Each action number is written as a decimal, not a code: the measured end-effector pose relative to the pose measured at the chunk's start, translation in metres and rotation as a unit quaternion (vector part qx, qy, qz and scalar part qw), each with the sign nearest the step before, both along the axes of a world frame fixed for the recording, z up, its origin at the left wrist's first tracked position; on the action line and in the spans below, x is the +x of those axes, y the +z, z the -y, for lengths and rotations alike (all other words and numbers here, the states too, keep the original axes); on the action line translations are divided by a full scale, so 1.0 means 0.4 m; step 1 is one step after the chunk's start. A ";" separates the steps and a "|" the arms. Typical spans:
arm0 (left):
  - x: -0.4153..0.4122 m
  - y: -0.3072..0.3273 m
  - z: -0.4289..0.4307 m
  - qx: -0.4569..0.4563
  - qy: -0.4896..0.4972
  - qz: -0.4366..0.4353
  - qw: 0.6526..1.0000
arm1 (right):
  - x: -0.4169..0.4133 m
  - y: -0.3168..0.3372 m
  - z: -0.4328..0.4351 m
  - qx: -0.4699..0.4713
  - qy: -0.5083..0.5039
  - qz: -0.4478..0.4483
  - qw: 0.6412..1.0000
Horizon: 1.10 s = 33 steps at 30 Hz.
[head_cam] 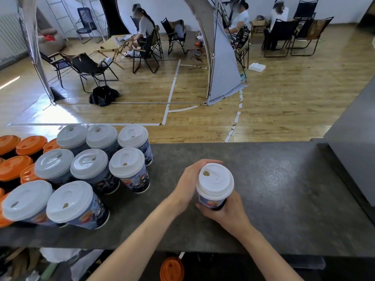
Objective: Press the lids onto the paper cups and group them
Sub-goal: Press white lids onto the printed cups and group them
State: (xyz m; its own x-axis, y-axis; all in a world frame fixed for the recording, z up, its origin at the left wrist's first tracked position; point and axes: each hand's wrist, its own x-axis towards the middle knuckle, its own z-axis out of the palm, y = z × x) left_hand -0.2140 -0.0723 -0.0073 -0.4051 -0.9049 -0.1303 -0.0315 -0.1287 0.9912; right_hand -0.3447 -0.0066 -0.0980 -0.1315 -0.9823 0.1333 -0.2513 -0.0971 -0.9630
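1. White plastic lid (215, 180) tops the printed paper cup (211, 202), middle of the dark bench (284, 189); left hand (189, 179) clasps its rim, right hand (225, 211) grips the base.
2. Pressing, seemingly; next it joins the white-lidded cups (129, 169) at the left end.

white lids (215, 180) look smooth matt plastic; cups (135, 180) glossy printed paper; counter (284, 189) speckled stone, faintly shiny; floor (284, 110) glossy wood.

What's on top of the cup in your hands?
A white plastic lid with a sip hole sits on the printed paper cup; the lid hides whatever is inside.
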 end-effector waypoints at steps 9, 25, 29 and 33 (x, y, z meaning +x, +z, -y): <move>-0.027 -0.077 -0.067 -0.126 0.163 -0.075 0.976 | 0.007 -0.004 0.001 -0.004 -0.010 -0.004 1.000; -0.021 -0.078 -0.061 -0.123 0.169 -0.073 0.975 | 0.001 -0.019 0.009 0.011 -0.007 -0.001 1.000; -0.010 -0.061 -0.024 -0.099 0.120 -0.047 0.987 | -0.008 -0.025 0.015 0.008 -0.006 0.002 1.000; 0.024 -0.035 0.017 -0.094 0.011 -0.016 0.995 | -0.003 -0.025 0.012 0.005 0.002 -0.007 1.000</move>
State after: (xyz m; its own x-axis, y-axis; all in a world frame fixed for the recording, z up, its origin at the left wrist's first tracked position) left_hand -0.2046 -0.0792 -0.0212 -0.3852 -0.9211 0.0558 0.0017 0.0598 0.9982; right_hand -0.3460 -0.0114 -0.1082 -0.1261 -0.9842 0.1245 -0.2643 -0.0877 -0.9604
